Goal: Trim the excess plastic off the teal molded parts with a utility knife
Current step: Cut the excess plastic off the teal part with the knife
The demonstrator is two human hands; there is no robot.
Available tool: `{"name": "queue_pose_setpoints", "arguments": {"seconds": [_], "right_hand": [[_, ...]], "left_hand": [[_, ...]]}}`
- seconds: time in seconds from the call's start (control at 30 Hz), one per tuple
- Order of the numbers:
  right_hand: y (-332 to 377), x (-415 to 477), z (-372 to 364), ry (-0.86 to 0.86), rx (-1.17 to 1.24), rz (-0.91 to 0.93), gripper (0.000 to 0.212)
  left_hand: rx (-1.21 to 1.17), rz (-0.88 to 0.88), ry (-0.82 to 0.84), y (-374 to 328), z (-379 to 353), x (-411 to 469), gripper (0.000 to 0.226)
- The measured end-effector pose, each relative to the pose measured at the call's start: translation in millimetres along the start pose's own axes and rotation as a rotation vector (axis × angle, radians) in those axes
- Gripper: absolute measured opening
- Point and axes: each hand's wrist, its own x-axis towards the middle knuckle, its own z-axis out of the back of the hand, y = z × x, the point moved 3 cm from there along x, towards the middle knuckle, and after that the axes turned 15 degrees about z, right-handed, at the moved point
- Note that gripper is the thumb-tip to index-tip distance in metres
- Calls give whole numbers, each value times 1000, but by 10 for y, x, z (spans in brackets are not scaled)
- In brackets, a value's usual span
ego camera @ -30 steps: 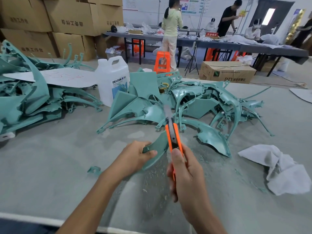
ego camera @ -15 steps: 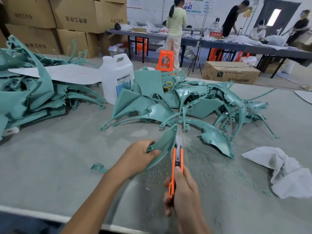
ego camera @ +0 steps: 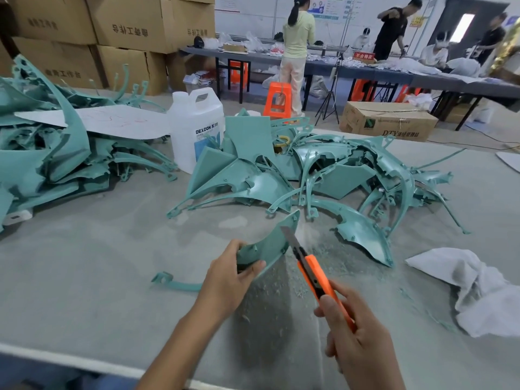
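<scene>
My left hand [ego camera: 228,280] grips the near end of a curved teal molded part [ego camera: 271,243], which rises up and away from me over the grey table. My right hand [ego camera: 357,336] is closed on an orange utility knife [ego camera: 315,274]. Its extended blade lies against the right edge of the held part, near the far end. A pile of teal parts [ego camera: 323,175] sprawls just beyond, and another teal heap [ego camera: 56,153] fills the left side. Teal shavings [ego camera: 323,254] litter the table under the knife.
A white plastic jug [ego camera: 197,128] stands between the two piles. A crumpled white cloth [ego camera: 484,288] lies at the right. A thin teal offcut [ego camera: 174,282] rests left of my left hand. Cardboard boxes and people at a long table [ego camera: 365,68] are behind.
My right hand has drawn back toward the right and tilted the knife, so the blade now slants against the part's right edge. My left hand keeps its hold on the part.
</scene>
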Motion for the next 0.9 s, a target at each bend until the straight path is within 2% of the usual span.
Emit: {"name": "queue_pose_setpoints", "arguments": {"seconds": [0.2, 0.43, 0.53, 0.7, 0.8, 0.87, 0.9], "right_hand": [[223, 153, -106, 233, -248, 134, 36], [383, 240, -41, 335, -368, 195, 52], [431, 305, 44, 325, -420, 215, 52], [434, 451, 220, 184, -594, 245, 48], [489, 346, 91, 234, -558, 319, 43], [451, 336, 95, 291, -539, 314, 41], [420, 372, 138, 268, -559, 309, 41]], "left_hand": [[4, 17, 54, 86, -24, -34, 23], [16, -42, 48, 47, -10, -33, 5], [52, -42, 43, 60, -12, -46, 3], [88, -70, 47, 23, -34, -94, 8], [28, -55, 40, 24, -32, -111, 14], [34, -59, 60, 26, -28, -112, 23], [44, -64, 71, 20, -26, -109, 24]]}}
